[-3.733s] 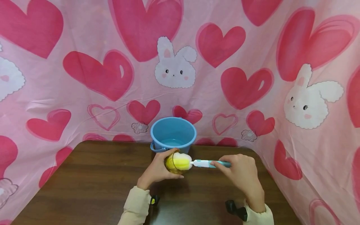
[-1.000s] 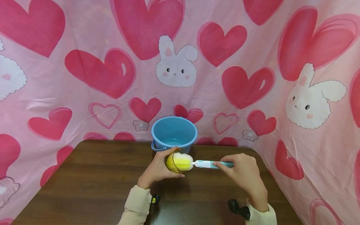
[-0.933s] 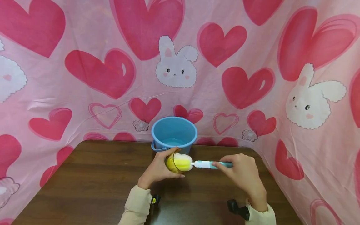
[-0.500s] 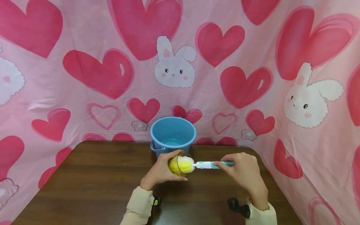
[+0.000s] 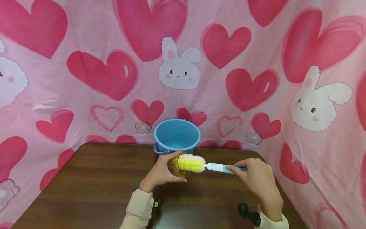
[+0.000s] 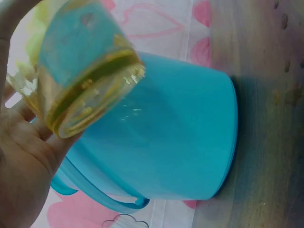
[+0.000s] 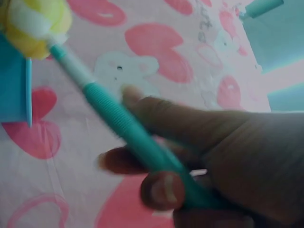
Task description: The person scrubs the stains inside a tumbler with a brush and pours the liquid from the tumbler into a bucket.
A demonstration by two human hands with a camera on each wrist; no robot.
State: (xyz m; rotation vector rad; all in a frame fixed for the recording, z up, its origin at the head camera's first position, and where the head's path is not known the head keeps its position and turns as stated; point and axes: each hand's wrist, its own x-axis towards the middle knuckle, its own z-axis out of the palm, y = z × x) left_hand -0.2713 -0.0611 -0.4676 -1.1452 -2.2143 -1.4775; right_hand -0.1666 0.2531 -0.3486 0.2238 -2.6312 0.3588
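Observation:
My left hand point(image 5: 160, 170) grips an amber see-through glass point(image 5: 175, 165), tipped on its side with the mouth to the right. In the left wrist view the thick base of the glass point(image 6: 97, 92) faces the camera. My right hand point(image 5: 258, 178) holds a bottle brush by its teal and white handle point(image 5: 219, 167). The yellow and white sponge head point(image 5: 192, 163) sits partly inside the glass, much of it outside the rim. Curled fingers and a thumb wrap the teal handle point(image 7: 137, 142) in the right wrist view.
Just behind the glass, a blue bucket point(image 5: 156, 133) with a little water in it stands near the back edge of the brown wooden table point(image 5: 108, 184). Its handle hangs at the left. A pink heart-and-rabbit cloth point(image 5: 211, 95) hangs behind. Droplets lie on the tabletop.
My right hand has moved right, drawing the sponge head partway out of the glass. The left hand has shifted slightly left since half a second ago, still gripping the glass.

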